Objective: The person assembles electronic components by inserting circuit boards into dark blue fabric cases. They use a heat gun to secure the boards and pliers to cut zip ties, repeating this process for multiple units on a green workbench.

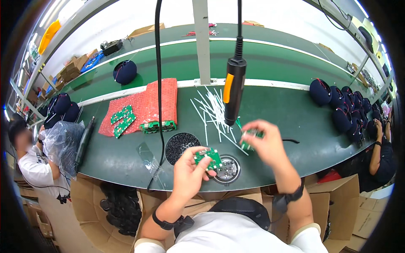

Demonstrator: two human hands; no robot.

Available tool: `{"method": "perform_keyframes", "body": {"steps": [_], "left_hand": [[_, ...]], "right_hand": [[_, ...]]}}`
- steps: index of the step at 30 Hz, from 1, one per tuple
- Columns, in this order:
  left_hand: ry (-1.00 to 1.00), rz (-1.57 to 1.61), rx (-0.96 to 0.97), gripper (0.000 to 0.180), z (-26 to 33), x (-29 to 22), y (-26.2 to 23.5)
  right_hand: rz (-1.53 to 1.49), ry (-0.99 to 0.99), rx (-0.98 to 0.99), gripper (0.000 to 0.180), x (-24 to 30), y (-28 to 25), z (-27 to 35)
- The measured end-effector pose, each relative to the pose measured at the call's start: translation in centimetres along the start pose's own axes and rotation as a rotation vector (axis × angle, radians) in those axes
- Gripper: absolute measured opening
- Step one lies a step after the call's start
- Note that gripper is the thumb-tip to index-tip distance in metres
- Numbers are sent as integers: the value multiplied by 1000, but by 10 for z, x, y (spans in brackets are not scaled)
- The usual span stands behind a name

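At the far left a co-worker (29,162) in a white shirt is seen beside a crumpled clear plastic bag (63,141); a dark pen-shaped tool (84,141) is laid along the green bench (295,122) just right of it, apparently parked within reach; further right a sheet of red bubble wrap (145,103) is spread out, with loose green boards (122,120) laid on it and a row of boards (158,126) stacked at its near edge, presumably so that the parts are cushioned; a round black dish of small dark pieces (181,145) is set just in front of the person. The left hand (190,173) is closed around a small green circuit board (209,158), pinched between thumb and fingers and held just above a round black fixture (228,168) on the bench edge; a powered screwdriver (234,90) is hung on its cable above the work, probably so that it can be pulled down when wanted; white plastic strips (213,111) are scattered behind it. The right hand (263,141) is half curled, fingers bent around a second green board (251,137), though blur hides the exact grip. At the far right dark blue caps (337,103) are heaped in a row, beside another worker (379,158).
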State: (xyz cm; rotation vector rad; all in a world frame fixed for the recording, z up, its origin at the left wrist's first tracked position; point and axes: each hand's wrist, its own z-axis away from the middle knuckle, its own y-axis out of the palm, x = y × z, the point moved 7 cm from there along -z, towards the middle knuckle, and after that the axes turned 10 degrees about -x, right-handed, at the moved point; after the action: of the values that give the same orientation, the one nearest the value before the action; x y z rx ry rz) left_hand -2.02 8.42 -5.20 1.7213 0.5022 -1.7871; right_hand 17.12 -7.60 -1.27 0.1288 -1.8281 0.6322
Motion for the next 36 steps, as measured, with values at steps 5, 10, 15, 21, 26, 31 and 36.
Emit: {"method": "perform_keyframes", "body": {"steps": [5, 10, 15, 21, 26, 31, 36], "left_hand": [[-52, 180, 126, 33, -2, 5, 19], [-117, 209, 125, 38, 4, 15, 12], [121, -219, 136, 40, 10, 10, 21], [699, -877, 103, 51, 35, -18, 23], [556, -844, 124, 67, 60, -5, 30], [500, -699, 178, 66, 59, 2, 30], [208, -384, 133, 53, 38, 11, 28]], "right_hand": [[506, -315, -212, 23, -36, -19, -68], [136, -44, -105, 28, 2, -2, -4], [-386, 310, 259, 30, -15, 38, 68], [-13, 44, -47, 22, -32, -30, 64], [282, -392, -109, 20, -5, -46, 90], [179, -560, -161, 22, 14, -31, 109], [0, -607, -125, 21, 11, 6, 116]]}}
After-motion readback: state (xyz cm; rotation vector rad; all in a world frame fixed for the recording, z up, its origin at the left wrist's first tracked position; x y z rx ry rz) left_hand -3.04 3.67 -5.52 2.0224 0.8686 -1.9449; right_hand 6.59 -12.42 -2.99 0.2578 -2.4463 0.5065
